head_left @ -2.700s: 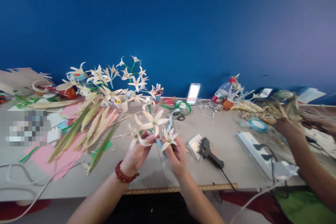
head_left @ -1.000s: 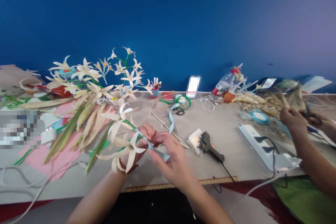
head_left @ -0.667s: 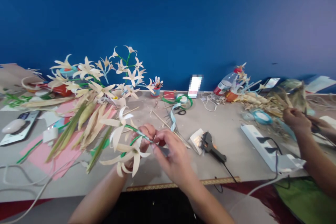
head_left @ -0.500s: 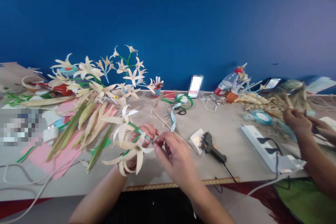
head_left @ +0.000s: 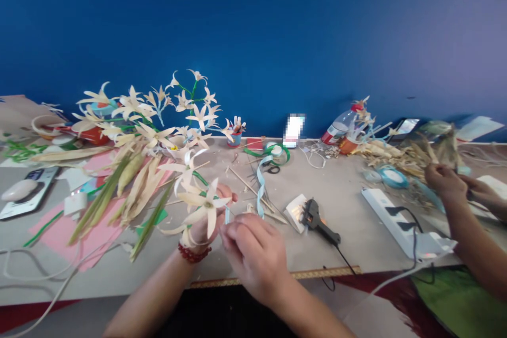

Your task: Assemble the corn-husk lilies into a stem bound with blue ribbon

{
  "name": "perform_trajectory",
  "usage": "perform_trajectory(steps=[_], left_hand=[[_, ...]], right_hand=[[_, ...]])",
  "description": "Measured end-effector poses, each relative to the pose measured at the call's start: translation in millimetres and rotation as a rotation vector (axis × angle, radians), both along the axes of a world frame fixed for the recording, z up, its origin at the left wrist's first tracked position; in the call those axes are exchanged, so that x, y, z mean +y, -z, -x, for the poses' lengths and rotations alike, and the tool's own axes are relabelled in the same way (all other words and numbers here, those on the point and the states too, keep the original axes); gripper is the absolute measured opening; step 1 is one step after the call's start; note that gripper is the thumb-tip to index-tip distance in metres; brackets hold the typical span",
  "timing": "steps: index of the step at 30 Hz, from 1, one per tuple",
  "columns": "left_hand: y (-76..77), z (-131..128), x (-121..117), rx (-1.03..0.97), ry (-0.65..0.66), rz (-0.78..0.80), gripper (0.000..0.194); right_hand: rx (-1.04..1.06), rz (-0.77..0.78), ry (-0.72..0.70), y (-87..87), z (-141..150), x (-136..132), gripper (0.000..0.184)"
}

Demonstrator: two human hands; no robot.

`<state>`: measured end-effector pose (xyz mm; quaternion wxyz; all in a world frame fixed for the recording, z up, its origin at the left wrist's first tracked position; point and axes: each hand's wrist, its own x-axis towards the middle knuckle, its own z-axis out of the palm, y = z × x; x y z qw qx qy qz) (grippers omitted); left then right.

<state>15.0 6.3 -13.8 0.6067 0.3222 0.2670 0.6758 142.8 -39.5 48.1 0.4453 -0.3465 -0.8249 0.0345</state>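
Note:
My left hand point(head_left: 214, 216) is closed round the stem of a cream-petalled artificial flower spray point(head_left: 204, 203), partly hidden behind its blooms. Green wrapping shows on part of the stem. Just right of it, my right hand point(head_left: 257, 248) pinches a short strip of pale blue ribbon point(head_left: 227, 215) that runs up to the stem. Its fingertips are curled downward, below the left fingers. A longer curl of pale blue ribbon point(head_left: 260, 190) lies beyond my hands, by a roll of green tape point(head_left: 277, 153).
A black glue gun point(head_left: 320, 224) and a white power strip point(head_left: 396, 227) lie to the right. Corn husks point(head_left: 144, 198) and finished flowers point(head_left: 154, 134) fill the left. At far right, a co-worker's hands point(head_left: 447, 182) work by a husk pile. Cables cross the table's front edge.
The flower spray was upright between both hands, then tipped left. My right hand has just drawn down from the stem, pulling a blue strip taut. The co-worker's hands stay near the husk pile.

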Motion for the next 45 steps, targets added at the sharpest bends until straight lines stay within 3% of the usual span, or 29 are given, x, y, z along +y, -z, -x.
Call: perform_trajectory(steps=[3, 8, 11, 13, 18, 20, 22, 24, 27, 29, 32, 35, 39, 45], left_hand=[[-2.3, -0.9, 0.9, -0.055, 0.027, -0.091, 0.019], [5.6, -4.0, 8.9, -0.203, 0.037, -0.076, 0.029], [8.6, -5.0, 11.9, -0.241, 0.054, -0.057, 0.03], [7.6, -5.3, 12.1, -0.246, 0.066, -0.058, 0.032], [4.6, -5.3, 9.5, -0.273, 0.124, -0.097, 0.034], [5.0, -4.2, 8.0, -0.281, 0.154, -0.123, 0.033], [5.8, -2.5, 6.8, -0.269, 0.158, -0.146, 0.03], [6.5, -0.8, 6.3, -0.252, 0.18, -0.162, 0.031], [7.3, 0.1, 6.4, -0.239, 0.193, -0.177, 0.029], [7.9, -0.6, 6.2, -0.231, 0.209, -0.188, 0.028], [9.5, -2.7, 5.0, -0.202, 0.225, -0.197, 0.027], [10.9, -4.1, 4.4, -0.174, 0.206, -0.186, 0.029], [11.5, -3.9, 5.1, -0.161, 0.184, -0.185, 0.031], [8.7, -2.6, 5.9, -0.135, 0.181, -0.188, 0.029]], right_hand=[[-0.105, -0.093, -0.087, 4.3, 3.2, -4.8, 0.013], [-0.384, -0.169, -0.262, 8.5, 15.8, -8.9, 0.021], [-0.437, -0.171, -0.347, 9.8, 22.8, -11.2, 0.017], [-0.403, -0.188, -0.405, 10.4, 24.6, -12.5, 0.008], [-0.079, -0.301, -0.499, 13.9, 8.5, -10.7, 0.015], [0.045, -0.286, -0.432, 18.5, -12.9, -6.3, 0.021], [0.064, -0.174, -0.275, 26.2, -47.1, 0.0, 0.021], [0.039, -0.052, -0.031, 37.7, -93.6, 6.0, 0.022], [-0.021, 0.174, 0.445, 62.1, -171.1, 9.8, 0.017], [-0.137, 0.304, 0.624, 81.3, -212.6, 8.7, 0.021], [-0.281, 0.476, 0.597, 106.7, -243.9, 6.7, 0.035], [-0.324, 0.557, 0.516, 119.6, -247.5, 8.5, 0.039], [-0.304, 0.544, 0.444, 121.2, -247.0, 15.3, 0.033], [-0.267, 0.582, 0.425, 116.5, -249.1, 21.3, 0.04]])
